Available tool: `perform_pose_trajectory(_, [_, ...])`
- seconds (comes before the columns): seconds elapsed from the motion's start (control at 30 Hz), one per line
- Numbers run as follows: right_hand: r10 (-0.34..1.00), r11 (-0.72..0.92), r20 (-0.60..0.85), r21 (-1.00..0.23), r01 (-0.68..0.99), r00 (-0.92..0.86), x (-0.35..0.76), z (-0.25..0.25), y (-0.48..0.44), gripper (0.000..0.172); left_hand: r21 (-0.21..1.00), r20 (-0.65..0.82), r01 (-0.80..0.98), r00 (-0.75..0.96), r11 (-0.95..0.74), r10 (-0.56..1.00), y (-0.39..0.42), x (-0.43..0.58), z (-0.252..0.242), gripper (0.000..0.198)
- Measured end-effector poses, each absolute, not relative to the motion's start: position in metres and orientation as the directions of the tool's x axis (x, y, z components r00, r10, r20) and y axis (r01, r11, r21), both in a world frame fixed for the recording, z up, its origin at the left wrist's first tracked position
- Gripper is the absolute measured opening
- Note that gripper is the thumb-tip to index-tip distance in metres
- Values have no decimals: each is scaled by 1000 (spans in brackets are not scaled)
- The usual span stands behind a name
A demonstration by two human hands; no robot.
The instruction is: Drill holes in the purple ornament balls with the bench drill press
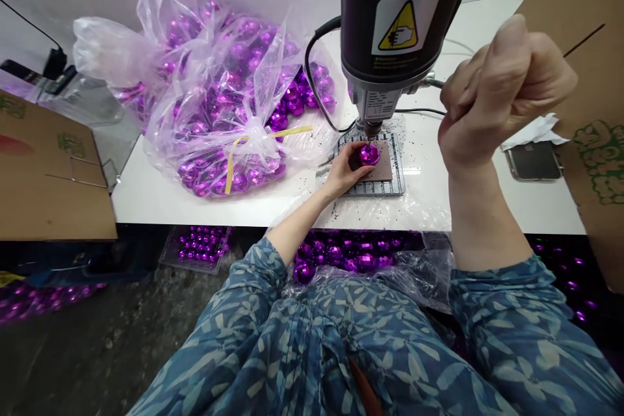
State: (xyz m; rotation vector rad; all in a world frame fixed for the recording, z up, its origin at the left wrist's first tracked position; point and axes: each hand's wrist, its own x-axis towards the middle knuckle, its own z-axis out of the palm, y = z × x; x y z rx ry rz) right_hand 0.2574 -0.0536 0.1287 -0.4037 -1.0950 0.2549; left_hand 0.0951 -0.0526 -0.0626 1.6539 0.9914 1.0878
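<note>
A shiny purple faceted ball sits on a small brown board on the slotted metal base of a bench drill press. My left hand grips the ball from the left, thumb in front and fingers behind. Straight above the ball is the drill chuck; the bit's tip appears to meet the ball's top, though the exact contact is too small to tell. Raised at the right, my right hand is closed in a fist around the drill press's feed lever, whose end is hidden inside the fingers.
Clear plastic bags of purple balls fill the table's left side. An open bag of balls lies at my lap. A phone rests at the right beside white tissue. Cardboard boxes flank both sides. Dark shavings dot the white table.
</note>
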Motion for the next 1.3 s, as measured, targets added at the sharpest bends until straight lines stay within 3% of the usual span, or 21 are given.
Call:
perform_pose_trajectory(0.5, [209, 949, 766, -309, 63, 608, 259, 87, -36, 92, 957, 240, 89, 291, -276, 926, -52, 95, -62, 57])
perform_pose_trajectory(0.8, [117, 953, 810, -254, 164, 574, 273, 60, -20, 83, 961, 213, 106, 298, -254, 930, -53, 95, -61, 60])
perform_pose_trajectory(1.03, [220, 918, 859, -342, 201, 462, 274, 57, -37, 83, 959, 220, 113, 277, -259, 935, -55, 97, -61, 56])
perform_pose_trajectory(1.2, [354, 873, 799, -469, 136, 486, 261, 118, -43, 80, 959, 207, 144, 223, -242, 953, -56, 102, -56, 53])
perform_pose_trajectory(1.3, [450, 845, 762, -532, 54, 466, 258, 156, -32, 87, 922, 287, 248, 79, -298, 955, -70, 100, -49, 51])
